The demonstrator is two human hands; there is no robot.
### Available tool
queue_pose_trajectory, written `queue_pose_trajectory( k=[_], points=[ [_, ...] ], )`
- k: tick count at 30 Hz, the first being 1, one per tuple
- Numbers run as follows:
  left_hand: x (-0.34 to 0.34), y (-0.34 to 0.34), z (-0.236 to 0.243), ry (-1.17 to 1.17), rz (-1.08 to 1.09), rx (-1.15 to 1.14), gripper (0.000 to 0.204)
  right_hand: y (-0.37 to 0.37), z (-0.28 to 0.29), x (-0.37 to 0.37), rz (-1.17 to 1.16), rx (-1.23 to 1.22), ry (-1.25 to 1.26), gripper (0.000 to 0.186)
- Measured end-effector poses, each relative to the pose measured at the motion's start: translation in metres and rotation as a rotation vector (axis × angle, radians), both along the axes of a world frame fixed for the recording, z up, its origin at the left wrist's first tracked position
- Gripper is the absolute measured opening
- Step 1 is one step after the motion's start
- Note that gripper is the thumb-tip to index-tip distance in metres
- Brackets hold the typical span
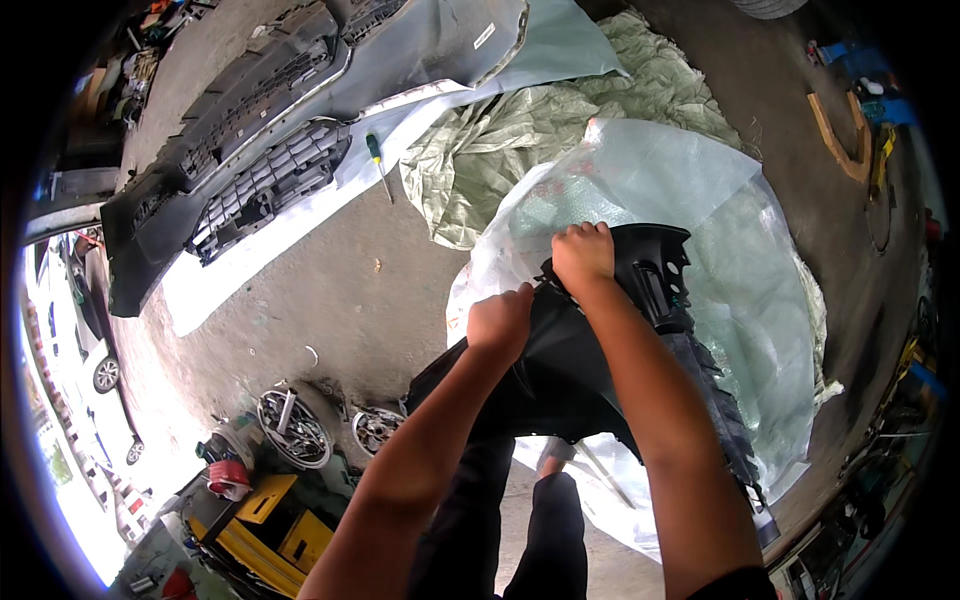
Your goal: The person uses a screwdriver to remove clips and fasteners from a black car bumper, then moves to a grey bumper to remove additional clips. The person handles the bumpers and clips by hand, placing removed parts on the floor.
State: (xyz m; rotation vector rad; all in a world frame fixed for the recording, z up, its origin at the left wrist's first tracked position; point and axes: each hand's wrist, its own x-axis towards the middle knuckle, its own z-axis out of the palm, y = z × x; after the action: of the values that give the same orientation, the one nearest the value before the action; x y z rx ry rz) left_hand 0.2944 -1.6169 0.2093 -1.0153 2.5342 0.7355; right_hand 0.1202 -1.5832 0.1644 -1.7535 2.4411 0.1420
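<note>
A black car body panel (550, 370), probably a fender, is held in front of my legs over a translucent plastic sheet (755, 260). My left hand (500, 322) is closed on the panel's upper left edge, thumb beside a small notched tab. My right hand (585, 255) is higher and to the right, fingers wrapped over the same panel's top edge, near a ribbed recess with holes. The undersides of both hands are hidden.
Grey bumpers (420, 50) and a black grille (270, 190) lie upper left by a screwdriver (376, 155). Crumpled greenish tarp (450, 180) adjoins the plastic. Round metal parts (295, 430) and a yellow cabinet (290, 530) sit lower left, a wooden piece (840, 145) at right.
</note>
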Motion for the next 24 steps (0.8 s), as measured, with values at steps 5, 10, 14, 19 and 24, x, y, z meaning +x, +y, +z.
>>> queue_pose_trajectory(
  k=[5, 10, 14, 19, 24],
  points=[
    [0.003, -0.004, -0.003, 0.035, 0.017, -0.004, 0.014, 0.014, 0.007, 0.013, 0.009, -0.006, -0.038, 0.013],
    [-0.008, 0.001, 0.012, 0.073, 0.088, 0.043, 0.016, 0.075, 0.079, 0.029, -0.240, -0.368, -0.156, 0.054],
    [-0.007, 0.012, 0.033, 0.352, 0.108, 0.000, 0.025, 0.249, 0.109, 0.099, -0.429, -0.032, -0.438, 0.053],
    [0.048, 0.016, 0.155, 0.600, 0.011, -0.137, 0.028, 0.526, 0.185, 0.226, -0.630, 1.235, -0.848, 0.028],
    [0.242, 0.014, 0.207, 0.532, 0.586, -0.172, 0.016, 0.683, 0.246, 0.324, -1.177, 0.460, -0.891, 0.011]
  ],
)
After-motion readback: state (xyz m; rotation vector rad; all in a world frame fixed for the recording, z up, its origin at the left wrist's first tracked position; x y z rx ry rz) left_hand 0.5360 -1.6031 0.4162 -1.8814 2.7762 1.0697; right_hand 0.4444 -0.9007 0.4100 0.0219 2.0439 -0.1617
